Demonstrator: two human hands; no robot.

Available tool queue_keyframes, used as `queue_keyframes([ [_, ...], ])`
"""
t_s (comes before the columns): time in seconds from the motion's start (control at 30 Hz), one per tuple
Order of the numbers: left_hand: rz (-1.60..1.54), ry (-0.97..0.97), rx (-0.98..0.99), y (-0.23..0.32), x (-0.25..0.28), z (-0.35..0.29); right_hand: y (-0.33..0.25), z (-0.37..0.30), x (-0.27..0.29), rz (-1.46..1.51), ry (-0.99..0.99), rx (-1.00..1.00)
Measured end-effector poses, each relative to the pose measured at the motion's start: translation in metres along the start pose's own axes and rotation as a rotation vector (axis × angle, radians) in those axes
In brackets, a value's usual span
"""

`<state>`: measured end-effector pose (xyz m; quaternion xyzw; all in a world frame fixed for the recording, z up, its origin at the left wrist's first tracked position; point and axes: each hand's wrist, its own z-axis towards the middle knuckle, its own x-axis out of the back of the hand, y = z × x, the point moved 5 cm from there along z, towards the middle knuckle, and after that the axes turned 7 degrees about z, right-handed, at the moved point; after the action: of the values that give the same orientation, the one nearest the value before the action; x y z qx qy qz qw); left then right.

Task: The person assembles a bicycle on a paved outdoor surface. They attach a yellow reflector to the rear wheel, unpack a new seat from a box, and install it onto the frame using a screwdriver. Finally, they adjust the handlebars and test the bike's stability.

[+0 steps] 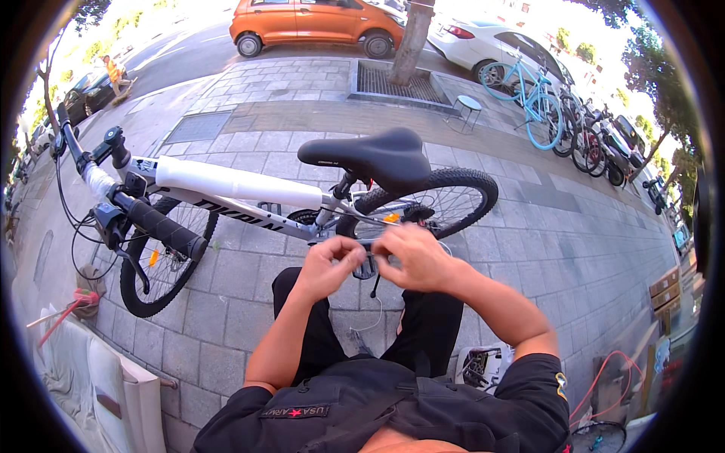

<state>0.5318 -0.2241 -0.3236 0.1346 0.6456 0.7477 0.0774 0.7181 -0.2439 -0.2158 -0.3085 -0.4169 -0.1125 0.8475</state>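
Note:
A silver-white mountain bike stands crosswise in front of me, its handlebar to the left and its black saddle above my hands. My left hand is closed in a pinch, thumb against fingers, near the crank. Close beside it, my right hand has its fingers curled in a pinch, slightly blurred. What the fingertips hold is too small to make out. A thin pale cord hangs below the hands between my knees. White padding wraps the top tube. The rear wheel lies beyond my right hand.
At lower left stands a pale cloth-covered seat. A white tray of dark parts sits by my right knee. Boards and a red cord lie at right. Parked bicycles, a small stool and an orange car are farther off.

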Motion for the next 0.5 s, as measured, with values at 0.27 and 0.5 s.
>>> queue_keyframes([
  [0.27, -0.696, -1.144, -0.777, 0.148, -0.085, -0.103, -0.053, -0.334, -0.07, 0.92, -1.411, -1.498],
  [0.5, -0.723, -1.112, -0.885, 0.167, -0.077, -0.11, -0.101, -0.393, -0.097, 1.211, -1.356, -1.614],
])
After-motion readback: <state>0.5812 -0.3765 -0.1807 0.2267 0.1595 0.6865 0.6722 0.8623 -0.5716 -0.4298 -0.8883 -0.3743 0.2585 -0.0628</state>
